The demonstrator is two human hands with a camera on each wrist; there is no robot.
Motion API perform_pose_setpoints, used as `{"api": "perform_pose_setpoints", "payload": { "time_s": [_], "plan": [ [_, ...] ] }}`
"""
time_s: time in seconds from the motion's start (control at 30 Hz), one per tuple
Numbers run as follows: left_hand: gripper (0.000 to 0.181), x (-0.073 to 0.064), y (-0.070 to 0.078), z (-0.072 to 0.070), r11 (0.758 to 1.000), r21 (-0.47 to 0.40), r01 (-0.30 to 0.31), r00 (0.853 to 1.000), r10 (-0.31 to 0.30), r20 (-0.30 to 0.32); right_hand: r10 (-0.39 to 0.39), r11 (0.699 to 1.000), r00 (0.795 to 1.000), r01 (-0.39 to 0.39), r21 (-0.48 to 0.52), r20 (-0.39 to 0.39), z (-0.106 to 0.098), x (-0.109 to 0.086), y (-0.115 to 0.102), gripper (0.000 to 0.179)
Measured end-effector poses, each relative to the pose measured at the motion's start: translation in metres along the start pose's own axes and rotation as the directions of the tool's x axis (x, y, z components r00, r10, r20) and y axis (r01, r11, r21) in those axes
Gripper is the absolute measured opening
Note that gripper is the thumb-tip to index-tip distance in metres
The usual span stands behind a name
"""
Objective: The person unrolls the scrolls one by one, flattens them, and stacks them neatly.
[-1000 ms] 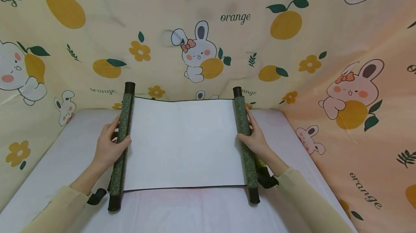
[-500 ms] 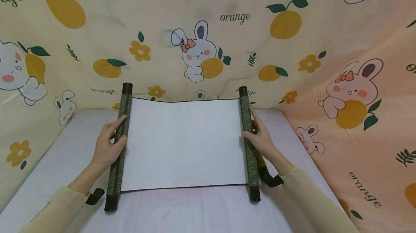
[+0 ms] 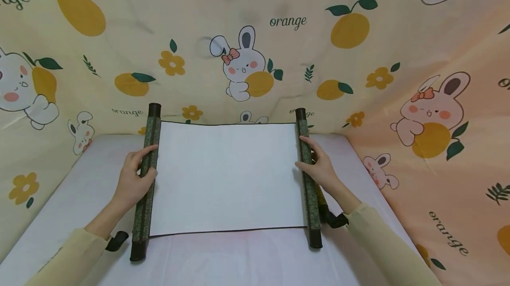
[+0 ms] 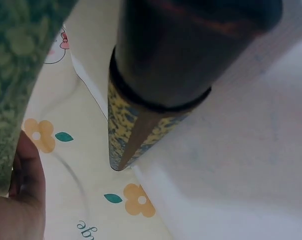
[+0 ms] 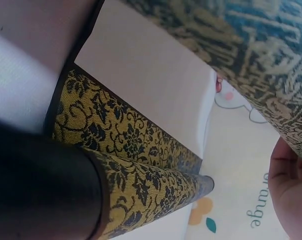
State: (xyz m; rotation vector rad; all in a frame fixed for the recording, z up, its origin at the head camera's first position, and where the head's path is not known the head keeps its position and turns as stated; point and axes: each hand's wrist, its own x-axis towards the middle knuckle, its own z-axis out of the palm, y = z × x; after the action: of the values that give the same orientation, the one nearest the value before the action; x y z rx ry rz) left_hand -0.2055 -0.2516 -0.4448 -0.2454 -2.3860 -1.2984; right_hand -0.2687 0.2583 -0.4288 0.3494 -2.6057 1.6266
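Note:
A hand scroll with a blank white sheet [image 3: 227, 175] is spread between two green patterned rollers with black ends. My left hand [image 3: 133, 179] grips the left roller [image 3: 144, 208], thumb on the near side and index finger across its top. On the other side, the right roller [image 3: 311, 206] is held by my right hand [image 3: 322, 168], thumb at the sheet's edge and index finger over the roller. Under the raised scroll lies another scroll with yellow floral rollers; the wrist views show its left roller [image 4: 122, 137] and right roller [image 5: 156, 187]. The rest of it is hidden from above.
A pale cloth [image 3: 207, 259] covers the table. Behind and to the sides hangs a cream curtain [image 3: 191, 7] printed with rabbits and oranges. The lower scroll's black ends poke out beside each forearm, the left end [image 3: 117, 241] and the right end [image 3: 338, 220].
The right roller has moved to the right and the left one slightly left, so more white sheet shows between them. Both index fingers have come over onto the rollers' tops.

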Motion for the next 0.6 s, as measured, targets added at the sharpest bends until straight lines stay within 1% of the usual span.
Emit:
{"api": "perform_pose_setpoints", "payload": {
  "time_s": [0.07, 0.13, 0.23, 0.3, 0.47, 0.6],
  "plan": [
    [0.062, 0.001, -0.001, 0.001, 1.000, 0.016, 0.008, 1.000, -0.008, 0.005, 0.002, 1.000, 1.000, -0.002, -0.019, 0.005, 0.000, 0.000, -0.004, 0.082],
    [0.067, 0.001, -0.002, 0.002, 0.999, 0.029, 0.032, 0.999, -0.032, 0.016, 0.010, 1.000, 1.000, -0.010, -0.028, 0.013, 0.001, -0.001, -0.010, 0.084],
    [0.079, 0.002, -0.002, 0.001, 0.997, 0.041, 0.064, 0.997, -0.066, 0.037, 0.018, 1.000, 1.000, -0.018, -0.022, 0.024, 0.000, -0.003, -0.017, 0.082],
    [0.081, 0.002, -0.002, -0.001, 0.996, 0.040, 0.074, 0.996, -0.076, 0.049, 0.016, 1.000, 0.999, -0.015, -0.010, 0.028, -0.002, -0.004, -0.017, 0.081],
    [0.078, 0.002, -0.004, -0.008, 0.997, 0.046, 0.056, 0.996, -0.059, 0.073, -0.002, 1.000, 1.000, 0.002, -0.008, 0.012, -0.009, -0.002, -0.002, 0.082],
    [0.075, 0.001, -0.005, -0.014, 0.998, 0.038, 0.045, 0.994, -0.049, 0.096, -0.007, 1.000, 1.000, 0.007, -0.002, 0.003, -0.014, 0.000, 0.008, 0.078]
  ]
}}
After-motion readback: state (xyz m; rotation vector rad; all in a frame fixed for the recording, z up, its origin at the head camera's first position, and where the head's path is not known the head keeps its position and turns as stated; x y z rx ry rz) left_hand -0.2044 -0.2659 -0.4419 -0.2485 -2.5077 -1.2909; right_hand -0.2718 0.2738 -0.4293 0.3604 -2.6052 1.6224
